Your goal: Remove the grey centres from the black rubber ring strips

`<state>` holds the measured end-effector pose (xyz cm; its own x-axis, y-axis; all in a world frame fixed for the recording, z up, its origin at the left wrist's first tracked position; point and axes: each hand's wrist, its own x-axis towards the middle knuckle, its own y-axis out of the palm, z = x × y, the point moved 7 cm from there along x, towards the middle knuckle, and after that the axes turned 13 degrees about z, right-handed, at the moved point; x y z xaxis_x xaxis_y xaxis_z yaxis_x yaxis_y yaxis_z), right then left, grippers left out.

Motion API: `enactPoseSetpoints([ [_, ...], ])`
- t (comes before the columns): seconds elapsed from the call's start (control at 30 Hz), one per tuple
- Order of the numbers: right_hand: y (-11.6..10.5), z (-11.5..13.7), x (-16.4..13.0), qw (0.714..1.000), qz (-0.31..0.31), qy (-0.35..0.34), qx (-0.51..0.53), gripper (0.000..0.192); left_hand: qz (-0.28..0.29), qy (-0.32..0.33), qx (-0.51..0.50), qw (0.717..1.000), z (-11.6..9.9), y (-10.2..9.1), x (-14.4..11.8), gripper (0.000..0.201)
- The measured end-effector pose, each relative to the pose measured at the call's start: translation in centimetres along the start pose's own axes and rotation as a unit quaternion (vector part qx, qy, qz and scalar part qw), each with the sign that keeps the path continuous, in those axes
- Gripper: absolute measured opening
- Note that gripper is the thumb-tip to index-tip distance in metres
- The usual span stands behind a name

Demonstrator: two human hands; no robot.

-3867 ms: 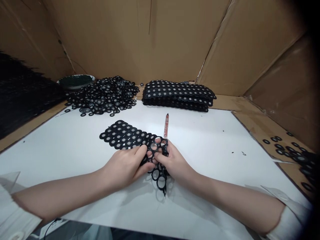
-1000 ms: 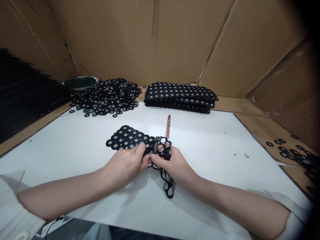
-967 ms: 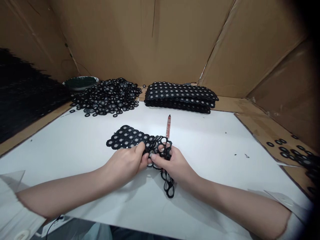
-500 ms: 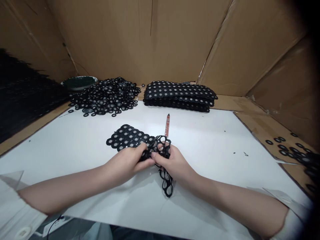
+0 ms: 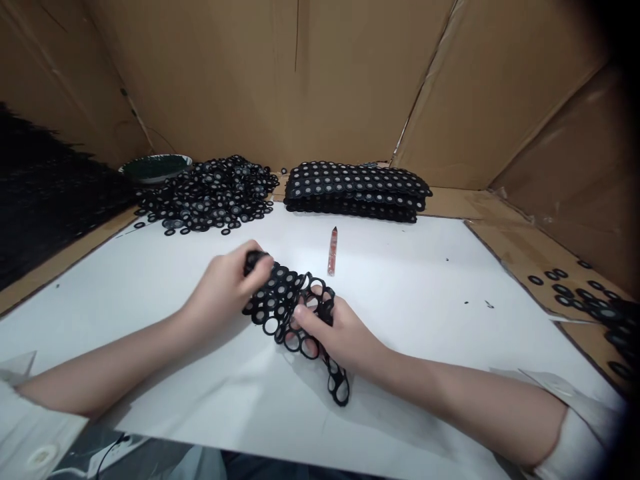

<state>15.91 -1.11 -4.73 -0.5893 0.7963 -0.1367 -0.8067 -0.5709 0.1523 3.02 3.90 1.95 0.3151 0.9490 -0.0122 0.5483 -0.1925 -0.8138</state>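
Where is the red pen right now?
The red pen lies on the white sheet at centre, just beyond the right hand, short of the stacked mats.

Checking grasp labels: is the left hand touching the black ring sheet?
Touching. The head view shows the left hand with fingers curled over the far end of the black ring sheet; the right hand grips its near end.

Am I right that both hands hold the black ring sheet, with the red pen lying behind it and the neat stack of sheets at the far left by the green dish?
Not quite. In the head view the neat stack sits far centre-right; the loose rings lie by the green dish. Left hand and right hand do hold the ring sheet, red pen behind.
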Motion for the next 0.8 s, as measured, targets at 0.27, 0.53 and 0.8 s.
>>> enactPoseSetpoints([
  [0.27,0.2,-0.6,0.0,0.998,0.017,0.018,0.052,0.021,0.141,0.047,-0.004,0.989,-2.1,4.7,-1.2,0.023],
  [0.53,-0.1,-0.9,0.1,0.999,0.005,0.017,0.034,0.018,0.172,0.058,-0.063,0.981,-1.9,5.9,-1.5,0.018],
  [0.8,0.3,-0.4,-0.2,0.999,0.027,0.019,-0.006,0.008,-0.023,0.010,-0.072,0.997,-0.2,0.8,0.0,0.028],
])
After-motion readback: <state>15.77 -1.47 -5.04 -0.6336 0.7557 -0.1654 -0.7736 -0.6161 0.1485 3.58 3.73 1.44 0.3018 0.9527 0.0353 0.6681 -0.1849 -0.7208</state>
